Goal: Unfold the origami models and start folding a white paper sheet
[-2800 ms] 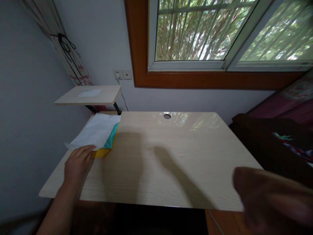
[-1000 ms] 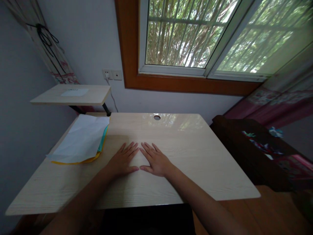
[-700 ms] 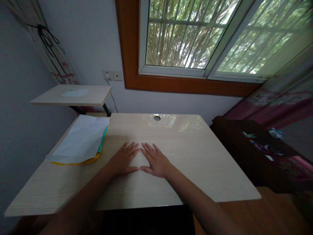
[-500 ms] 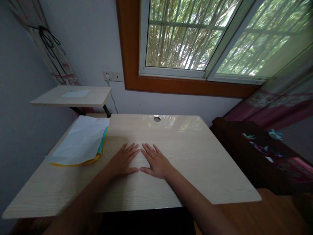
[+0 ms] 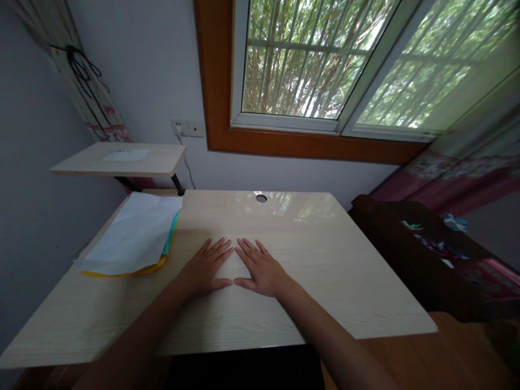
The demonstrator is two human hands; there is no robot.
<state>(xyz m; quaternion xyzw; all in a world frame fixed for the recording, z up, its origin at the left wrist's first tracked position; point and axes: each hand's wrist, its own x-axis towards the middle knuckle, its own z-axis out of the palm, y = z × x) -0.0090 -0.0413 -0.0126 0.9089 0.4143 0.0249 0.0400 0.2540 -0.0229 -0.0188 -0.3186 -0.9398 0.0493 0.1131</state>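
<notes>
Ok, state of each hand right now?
Left hand: open, flat on the pale wood-grain desk, holding nothing.
Right hand: open, flat there too, holding nothing.

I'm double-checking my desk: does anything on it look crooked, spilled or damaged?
Slightly crooked: the teal sheet and yellow sheet stick out unevenly from under the white paper, left of the left hand. No spill or damage shows.

Your pale wood-grain desk [image 5: 333,276] bears a stack of white, teal and yellow sheets [image 5: 132,233] at its left, and your left hand [image 5: 206,268] and right hand [image 5: 260,269] rest flat near its middle. The raised shelf [image 5: 85,160] behind the stack carries a white slip [image 5: 125,155].
</notes>
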